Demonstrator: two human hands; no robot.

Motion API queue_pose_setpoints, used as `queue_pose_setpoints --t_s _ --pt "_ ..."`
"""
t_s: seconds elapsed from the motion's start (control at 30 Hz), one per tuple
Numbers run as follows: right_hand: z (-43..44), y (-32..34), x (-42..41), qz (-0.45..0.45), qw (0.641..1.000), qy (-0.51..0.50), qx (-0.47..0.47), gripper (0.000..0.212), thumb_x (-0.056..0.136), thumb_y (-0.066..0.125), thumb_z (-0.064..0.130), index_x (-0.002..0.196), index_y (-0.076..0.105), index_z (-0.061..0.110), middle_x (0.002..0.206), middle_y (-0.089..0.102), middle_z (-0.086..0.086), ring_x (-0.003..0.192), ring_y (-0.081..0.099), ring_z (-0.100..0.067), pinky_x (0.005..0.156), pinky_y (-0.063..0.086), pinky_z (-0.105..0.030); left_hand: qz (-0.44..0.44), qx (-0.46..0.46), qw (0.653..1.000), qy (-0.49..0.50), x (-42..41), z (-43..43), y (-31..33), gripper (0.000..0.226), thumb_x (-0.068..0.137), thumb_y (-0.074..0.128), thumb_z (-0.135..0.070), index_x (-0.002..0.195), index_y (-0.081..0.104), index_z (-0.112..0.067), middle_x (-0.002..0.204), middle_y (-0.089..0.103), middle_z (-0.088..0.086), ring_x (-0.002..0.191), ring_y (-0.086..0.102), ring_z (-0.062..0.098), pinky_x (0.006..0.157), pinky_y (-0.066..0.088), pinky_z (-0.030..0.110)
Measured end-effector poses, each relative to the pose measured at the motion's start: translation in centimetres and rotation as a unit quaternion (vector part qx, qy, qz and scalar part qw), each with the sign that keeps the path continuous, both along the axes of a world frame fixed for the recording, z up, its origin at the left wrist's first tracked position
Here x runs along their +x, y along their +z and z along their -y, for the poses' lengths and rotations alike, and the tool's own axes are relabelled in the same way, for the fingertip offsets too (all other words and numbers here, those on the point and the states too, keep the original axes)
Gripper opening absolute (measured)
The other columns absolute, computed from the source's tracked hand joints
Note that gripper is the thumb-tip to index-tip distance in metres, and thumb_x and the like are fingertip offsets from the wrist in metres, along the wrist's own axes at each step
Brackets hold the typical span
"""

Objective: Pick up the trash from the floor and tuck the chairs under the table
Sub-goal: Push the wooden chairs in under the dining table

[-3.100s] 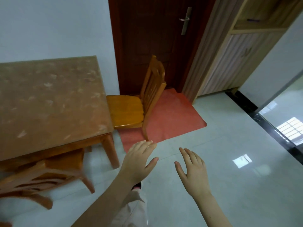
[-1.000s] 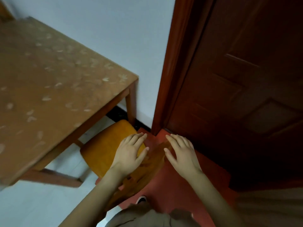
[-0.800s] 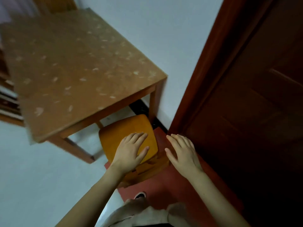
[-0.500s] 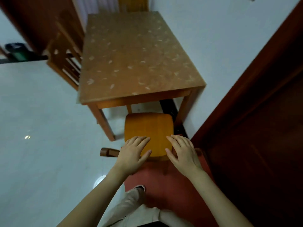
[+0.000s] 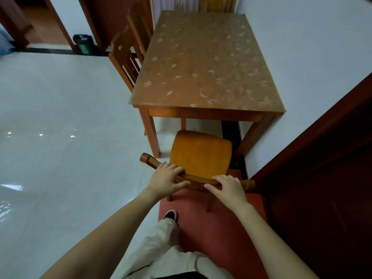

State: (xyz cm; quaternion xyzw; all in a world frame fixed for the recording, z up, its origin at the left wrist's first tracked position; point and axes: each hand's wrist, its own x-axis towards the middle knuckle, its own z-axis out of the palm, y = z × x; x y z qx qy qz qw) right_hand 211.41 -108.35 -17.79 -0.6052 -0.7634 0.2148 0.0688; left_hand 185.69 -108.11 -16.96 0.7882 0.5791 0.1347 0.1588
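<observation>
An orange wooden chair stands at the near end of the brown patterned table, its seat outside the tabletop edge. My left hand grips the left part of the chair's top rail and my right hand grips the right part. Two more wooden chairs sit along the table's left side, pushed in. I see no trash on the white floor.
A red mat lies under the chair's rear legs and my feet. A dark wooden door is close on the right, a white wall beside the table. A black and green bin stands far left by a doorway.
I have come round behind the chair and face the table's end. Both hands, held open above the backrest before, now close on its top rail.
</observation>
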Motion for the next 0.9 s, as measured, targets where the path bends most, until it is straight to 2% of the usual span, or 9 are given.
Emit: queue_pose_setpoints --t_s 0.13,0.3,0.43,0.57,0.67,0.77,0.9 --pt "0.1 -0.5 -0.1 -0.063 0.997 -0.042 0.017 0.054 0.082 0.052 0.072 0.111 0.071 0.03 0.104 0.068 0.014 0.099 0.055 -0.008 0.093 0.035 -0.028 0.074 0.003 0.996 0.046 0.4 -0.7 -1.3 0.041 0.075 0.05 -0.078 0.08 0.048 -0.037 0.073 0.048 -0.019 0.076 0.044 0.006 0.094 0.033 0.035" --pt "0.2 -0.8 -0.2 -0.099 0.992 -0.072 0.039 0.056 0.076 0.051 0.078 0.104 0.073 0.033 0.094 0.066 0.019 0.091 0.049 0.002 0.092 0.037 -0.027 0.15 -0.006 0.987 0.061 0.1 -2.0 -2.7 0.043 0.066 0.064 -0.076 0.07 0.049 -0.036 0.067 0.05 -0.02 0.078 0.045 0.005 0.08 0.025 0.032" --pt "-0.1 -0.9 -0.3 -0.111 0.99 -0.082 0.04 0.064 0.073 0.048 0.082 0.103 0.073 0.033 0.092 0.065 0.021 0.092 0.052 0.001 0.092 0.038 -0.027 0.174 0.007 0.983 0.061 -0.1 -2.7 -3.6 0.045 0.064 0.067 -0.076 0.069 0.052 -0.033 0.066 0.047 -0.022 0.076 0.044 0.007 0.079 0.026 0.033" --pt "-0.3 -1.0 -0.7 -0.118 0.987 -0.098 0.047 0.067 0.072 0.047 0.084 0.103 0.074 0.032 0.093 0.065 0.022 0.093 0.054 0.001 0.093 0.039 -0.029 0.177 0.019 0.983 0.054 -0.4 -3.5 -4.2 0.05 0.064 0.063 -0.081 0.071 0.054 -0.032 0.066 0.051 -0.019 0.077 0.043 0.006 0.078 0.027 0.033" --pt "-1.1 -1.1 -1.5 -0.119 0.986 -0.102 0.057 0.069 0.072 0.045 0.086 0.103 0.074 0.032 0.093 0.065 0.022 0.094 0.055 0.0 0.094 0.039 -0.029 0.18 0.018 0.983 0.041 -1.1 -4.9 -4.2 0.049 0.064 0.062 -0.081 0.072 0.055 -0.033 0.068 0.051 -0.02 0.078 0.044 0.005 0.08 0.024 0.028" --pt "-2.3 -1.2 -2.5 -0.121 0.985 -0.108 0.066 0.066 0.073 0.047 0.084 0.102 0.075 0.031 0.092 0.065 0.021 0.093 0.056 -0.001 0.093 0.039 -0.03 0.182 0.015 0.983 0.028 -2.1 -6.7 -4.2 0.049 0.063 0.063 -0.08 0.072 0.055 -0.033 0.069 0.05 -0.023 0.081 0.043 0.002 0.084 0.022 0.023" --pt "-3.7 -1.5 -3.9 -0.126 0.98 -0.12 0.095 0.057 0.075 0.052 0.08 0.098 0.074 0.034 0.089 0.064 0.022 0.09 0.056 0.0 0.087 0.038 -0.026 0.185 0.017 0.983 0.012 -3.3 -9.1 -4.0 0.049 0.063 0.064 -0.08 0.07 0.053 -0.032 0.067 0.048 -0.024 0.081 0.042 0.001 0.081 0.024 0.029"
